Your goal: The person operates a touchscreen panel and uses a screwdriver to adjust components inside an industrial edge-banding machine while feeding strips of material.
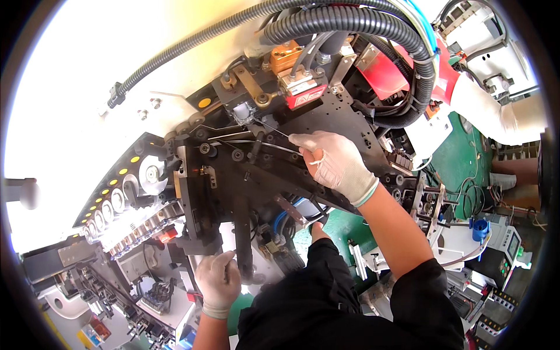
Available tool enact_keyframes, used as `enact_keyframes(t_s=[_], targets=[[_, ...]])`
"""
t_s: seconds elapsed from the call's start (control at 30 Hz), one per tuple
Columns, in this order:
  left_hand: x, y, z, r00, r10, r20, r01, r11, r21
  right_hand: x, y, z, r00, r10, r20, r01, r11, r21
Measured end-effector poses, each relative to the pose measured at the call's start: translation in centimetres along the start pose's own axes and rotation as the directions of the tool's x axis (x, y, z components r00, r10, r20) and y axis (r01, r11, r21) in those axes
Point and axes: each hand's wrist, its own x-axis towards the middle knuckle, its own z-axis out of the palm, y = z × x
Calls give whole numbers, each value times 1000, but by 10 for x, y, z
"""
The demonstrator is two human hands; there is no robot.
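My right hand, in a pale work glove, is closed in a pinch on a thin metal rod. The rod slants up and left toward a small whitish block on the machine's dark metal plate. Whether its tip touches the block is too small to tell. Below that hand, pale strips or wires run across the dark frame. My left hand, also gloved, is low beside a dark upright bar. Its fingers are curled, and what they hold, if anything, is hidden.
A thick black corrugated hose arches over the work area. Beyond the plate are brass-coloured fittings and a red-labelled block. Rollers line the left side. Cables lie on the green floor at right, near a control box.
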Motion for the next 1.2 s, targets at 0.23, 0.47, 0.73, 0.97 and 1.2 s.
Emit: enact_keyframes(t_s=[0.23,0.47,0.73,0.97,1.2], targets=[[2,4,-2,998,-41,37,41,999,-6,10,-7,-1,995,51,84,-50,999,-14],[3,2,-1,999,-37,34,38,999,-5,2,4,-5,998,59,31,-61,995,79],[2,3,-5,996,-51,77,50,999,8,11,10,-9,994,90,65,-95,992,79],[-1,0,-2,998,-36,58,35,999,27,6,16,32,993,87,-73,-58,940,335],[-1,1,-1,999,-34,42,33,999,34,-16,2,-40,994,88,-67,-79,988,136]])
